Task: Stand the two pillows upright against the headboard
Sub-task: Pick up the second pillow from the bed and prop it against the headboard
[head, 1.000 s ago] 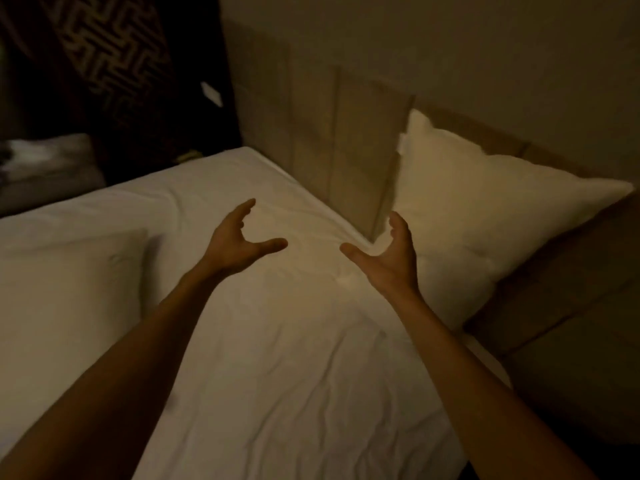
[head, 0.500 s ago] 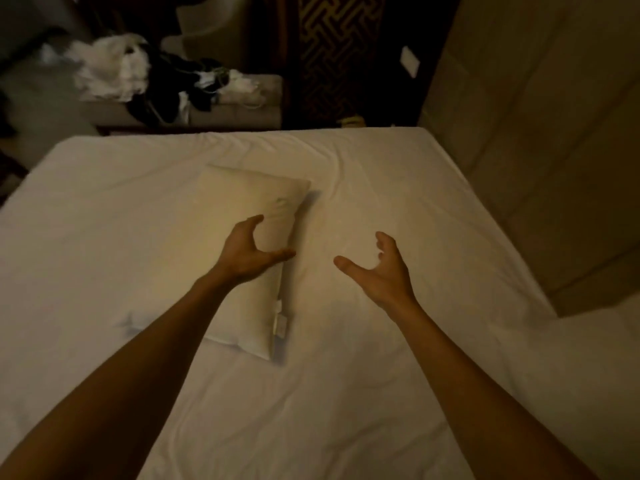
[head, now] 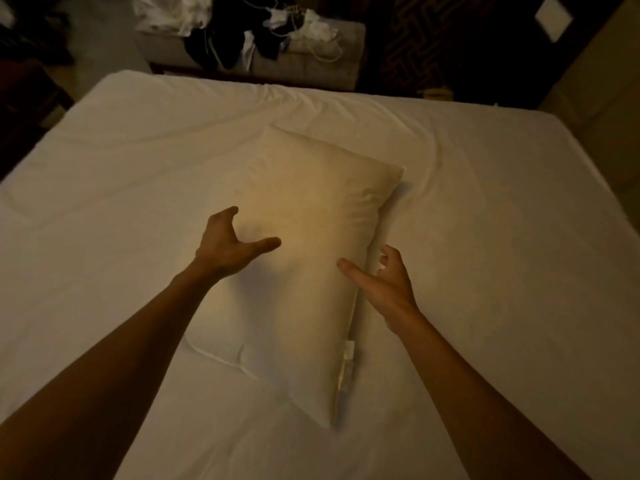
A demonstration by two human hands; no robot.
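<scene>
A cream pillow [head: 311, 237] lies flat in the middle of the white-sheeted bed [head: 485, 237], its long side running away from me. My left hand [head: 230, 242] hovers over the pillow's left half, fingers spread, thumb pointing right. My right hand [head: 384, 282] is at the pillow's right edge, fingers curled and apart, holding nothing. Whether either hand touches the pillow I cannot tell. The other pillow is out of view, and only a strip of the tan headboard [head: 602, 88] shows at the far right.
Beyond the bed's far edge stands a grey bench [head: 311, 64] piled with dark and white clothes [head: 242, 32]. A dark patterned panel [head: 433, 36] fills the back right. Dark floor lies off the bed's left side.
My view has swung left from the headboard and the upright pillow to the flat pillow. Both hands have moved over it, the right one reaching its right edge.
</scene>
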